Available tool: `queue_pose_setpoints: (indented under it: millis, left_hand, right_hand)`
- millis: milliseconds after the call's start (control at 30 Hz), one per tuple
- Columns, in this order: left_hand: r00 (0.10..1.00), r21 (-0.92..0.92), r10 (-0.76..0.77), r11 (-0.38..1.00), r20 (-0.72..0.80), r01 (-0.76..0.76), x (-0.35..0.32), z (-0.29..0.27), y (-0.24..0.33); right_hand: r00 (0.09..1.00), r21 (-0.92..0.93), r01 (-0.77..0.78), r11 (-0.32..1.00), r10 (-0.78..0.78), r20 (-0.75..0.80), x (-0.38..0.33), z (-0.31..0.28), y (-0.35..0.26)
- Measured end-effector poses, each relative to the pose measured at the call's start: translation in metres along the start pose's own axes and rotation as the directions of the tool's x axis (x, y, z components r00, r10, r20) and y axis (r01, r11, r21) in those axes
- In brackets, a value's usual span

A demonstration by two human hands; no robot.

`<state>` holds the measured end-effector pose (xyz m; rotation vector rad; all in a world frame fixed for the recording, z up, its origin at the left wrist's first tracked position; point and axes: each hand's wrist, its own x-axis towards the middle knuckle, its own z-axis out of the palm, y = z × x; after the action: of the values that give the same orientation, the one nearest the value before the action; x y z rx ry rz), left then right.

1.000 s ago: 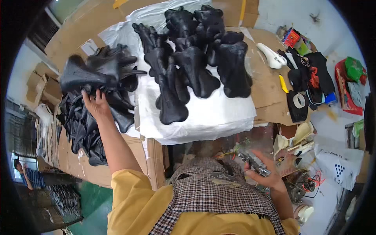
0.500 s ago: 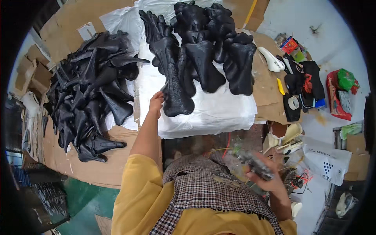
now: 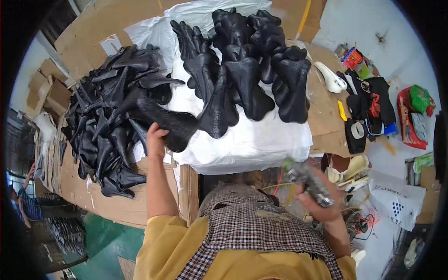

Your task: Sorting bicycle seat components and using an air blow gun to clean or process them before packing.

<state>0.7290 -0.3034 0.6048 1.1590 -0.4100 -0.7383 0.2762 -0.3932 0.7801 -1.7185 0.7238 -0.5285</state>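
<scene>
Here, left hand (image 3: 156, 138) fingers gripping black saddle (image 3: 169, 122), right hand (image 3: 319, 199) fingers clutching metal tool (image 3: 309, 181)

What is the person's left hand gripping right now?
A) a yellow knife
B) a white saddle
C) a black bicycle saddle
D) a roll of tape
C: the left hand closes on a black saddle at the edge of the white sheet.

Left hand (image 3: 155, 140) outstretched, fingers curled; right hand (image 3: 317, 198) fisted
</scene>
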Motion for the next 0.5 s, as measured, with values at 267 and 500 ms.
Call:
queue_pose_setpoints:
  millis: [267, 500]
  left_hand:
    - [0.959, -0.022, 0.049, 0.998, -0.281, -0.058, -0.001, -0.063, 0.022]
    - [0.95, -0.067, -0.256, 0.96, 0.179, 0.271, 0.102, -0.019, -0.029]
  right_hand:
    - [0.992, 0.06, -0.095, 0.994, 0.09, 0.087, 0.01, -0.01, -0.006]
    - [0.975, 0.085, -0.21, 0.974, 0.215, -0.049, 0.022, 0.026, -0.003]
